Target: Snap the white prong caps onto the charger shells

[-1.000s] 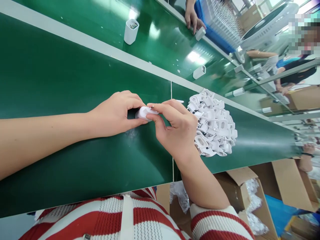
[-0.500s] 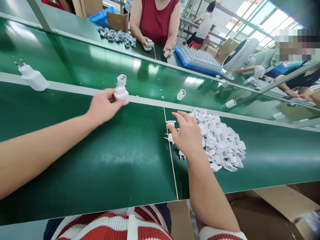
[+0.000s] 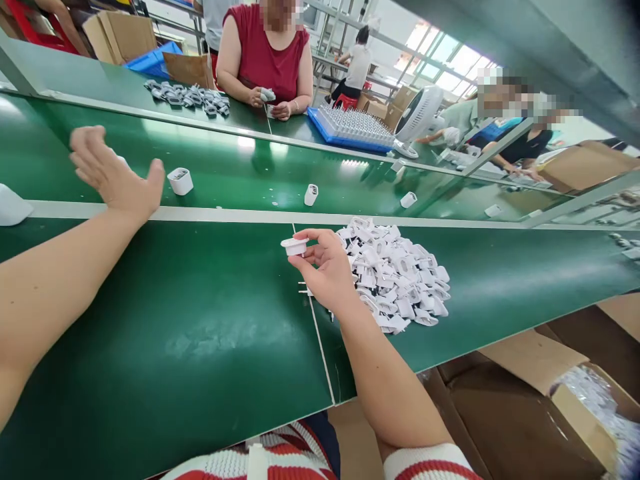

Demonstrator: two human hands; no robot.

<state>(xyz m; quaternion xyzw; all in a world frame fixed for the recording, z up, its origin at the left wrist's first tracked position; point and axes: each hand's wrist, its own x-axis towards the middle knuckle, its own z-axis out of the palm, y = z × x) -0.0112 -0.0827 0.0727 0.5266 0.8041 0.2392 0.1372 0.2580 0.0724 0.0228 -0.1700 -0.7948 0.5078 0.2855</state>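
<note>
My left hand is stretched over the far green strip, fingers spread, holding nothing. A small white bit shows behind it, mostly hidden. Just right of this hand stands a white charger housing, its open end facing me. My right hand pinches a white plug cap between thumb and fingers, slightly above the bench. Beneath that hand lies a plug cap with two pins, partly covered. A pile of white plug caps spreads to the right of my right hand.
More white housings stand or lie along the far strip. A white adapter is cut off at the left edge. Across the bench, a person in red handles small parts beside a blue tray and a fan. Cardboard boxes sit lower right.
My left hand has let go of the white adapter and moved left, its fingers now spread. My right hand has picked up a plug cap from beside the pile. The view has shifted right.
</note>
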